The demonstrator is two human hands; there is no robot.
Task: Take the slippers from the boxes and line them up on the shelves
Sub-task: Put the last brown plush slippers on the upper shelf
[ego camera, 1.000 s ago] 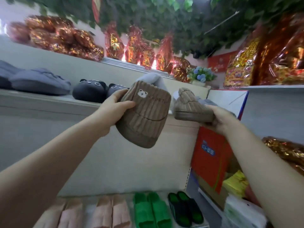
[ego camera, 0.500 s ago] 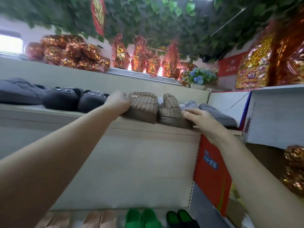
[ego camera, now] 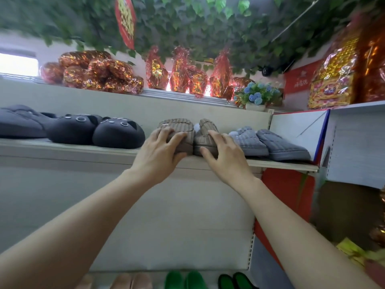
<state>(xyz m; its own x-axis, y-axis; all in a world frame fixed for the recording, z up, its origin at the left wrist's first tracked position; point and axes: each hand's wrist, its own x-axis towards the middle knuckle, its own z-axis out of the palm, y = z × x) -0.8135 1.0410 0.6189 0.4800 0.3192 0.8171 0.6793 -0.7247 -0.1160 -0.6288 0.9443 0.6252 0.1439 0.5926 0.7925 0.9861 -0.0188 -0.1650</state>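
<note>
Upper shelf [ego camera: 62,149] carried one row along its front edge: a dark grey pair [ego camera: 18,124] at far left, a black cat-faced pair [ego camera: 93,130], the brown ribbed pair, then a blue-grey pair [ego camera: 268,142] at right. Below, at the frame's bottom, green slippers [ego camera: 183,280] stood among other pairs. The brown pair sat on the board, touching side by side, between the black and blue-grey pairs. Left hand [ego camera: 160,151] lay over the left brown slipper [ego camera: 177,124], fingers curled on top and thumb at its front, grasping it. Right hand [ego camera: 227,155] held the right brown slipper [ego camera: 207,127] likewise. Judged: this pair was placed, with only squaring up and letting go left. How many remained boxed could not be told.
</note>
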